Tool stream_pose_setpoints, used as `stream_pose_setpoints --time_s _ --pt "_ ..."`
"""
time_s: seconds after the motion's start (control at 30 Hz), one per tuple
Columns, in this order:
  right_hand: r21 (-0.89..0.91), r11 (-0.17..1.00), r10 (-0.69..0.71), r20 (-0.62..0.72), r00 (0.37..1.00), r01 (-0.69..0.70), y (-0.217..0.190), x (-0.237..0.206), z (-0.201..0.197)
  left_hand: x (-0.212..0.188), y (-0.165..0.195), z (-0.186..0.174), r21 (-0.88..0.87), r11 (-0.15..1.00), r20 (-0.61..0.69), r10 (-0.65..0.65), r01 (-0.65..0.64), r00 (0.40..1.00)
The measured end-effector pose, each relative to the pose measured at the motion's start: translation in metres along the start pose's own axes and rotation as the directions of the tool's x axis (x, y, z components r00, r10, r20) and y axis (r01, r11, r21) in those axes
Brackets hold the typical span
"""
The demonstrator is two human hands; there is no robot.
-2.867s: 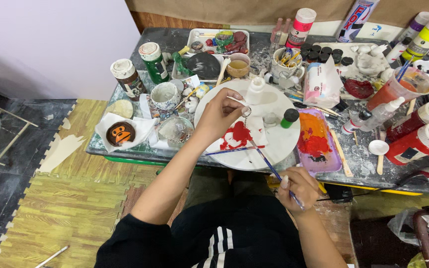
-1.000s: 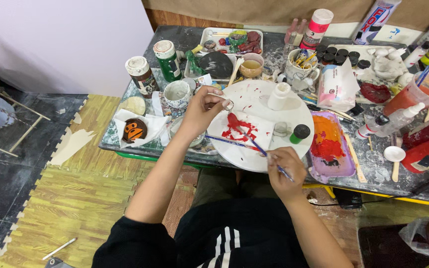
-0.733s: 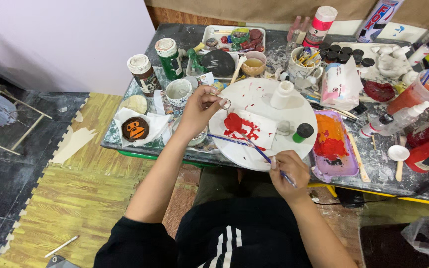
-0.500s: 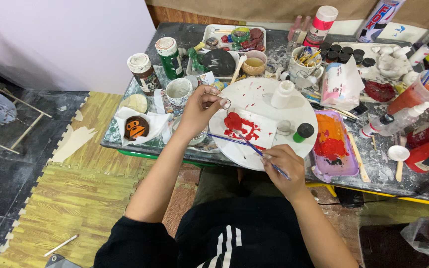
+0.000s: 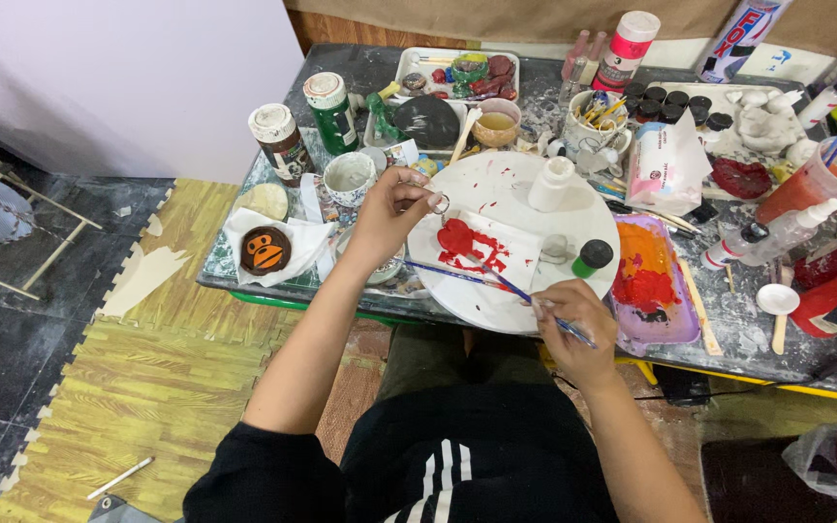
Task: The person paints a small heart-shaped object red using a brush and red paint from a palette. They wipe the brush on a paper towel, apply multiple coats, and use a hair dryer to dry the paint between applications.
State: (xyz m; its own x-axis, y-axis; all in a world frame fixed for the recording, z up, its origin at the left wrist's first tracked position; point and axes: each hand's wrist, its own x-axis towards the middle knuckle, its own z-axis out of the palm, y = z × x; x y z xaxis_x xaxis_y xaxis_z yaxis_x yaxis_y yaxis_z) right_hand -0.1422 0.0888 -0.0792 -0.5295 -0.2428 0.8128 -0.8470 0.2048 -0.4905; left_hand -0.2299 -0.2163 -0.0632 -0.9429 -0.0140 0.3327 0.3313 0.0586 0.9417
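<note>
Right hand [image 5: 573, 320], pinched on the paintbrush [image 5: 515, 289], has pulled back toward the round white plate's [image 5: 573, 228] near rim, bristles off the red-painted piece [image 5: 457, 237]. Left hand [image 5: 394, 208] still closed, steadying a small keyring [image 5: 440, 202] just above that red piece.

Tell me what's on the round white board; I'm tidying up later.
On the white board: red-painted paper, white bottle, black-capped jar. The right hand covers the near rim.
</note>
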Motion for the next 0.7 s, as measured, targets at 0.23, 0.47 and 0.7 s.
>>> stream_pose_setpoints --time_s 0.23,0.47,0.7 --pt "-0.029 1.000 0.012 0.090 0.996 -0.010 0.000 0.004 0.001 0.000 -0.002 -0.001 0.000 1.000 0.008 0.012 -0.012 1.000" --pt "-0.102 0.994 0.049 0.060 0.997 -0.043 0.007 -0.004 -0.009 0.001 -0.003 -0.001 0.005 1.000 -0.009 0.006 -0.006 1.000" --pt "0.070 0.988 0.142 -0.063 0.988 -0.137 0.006 -0.006 -0.007 0.001 -0.004 0.000 -0.003 1.000 -0.006 0.015 -0.015 1.000"
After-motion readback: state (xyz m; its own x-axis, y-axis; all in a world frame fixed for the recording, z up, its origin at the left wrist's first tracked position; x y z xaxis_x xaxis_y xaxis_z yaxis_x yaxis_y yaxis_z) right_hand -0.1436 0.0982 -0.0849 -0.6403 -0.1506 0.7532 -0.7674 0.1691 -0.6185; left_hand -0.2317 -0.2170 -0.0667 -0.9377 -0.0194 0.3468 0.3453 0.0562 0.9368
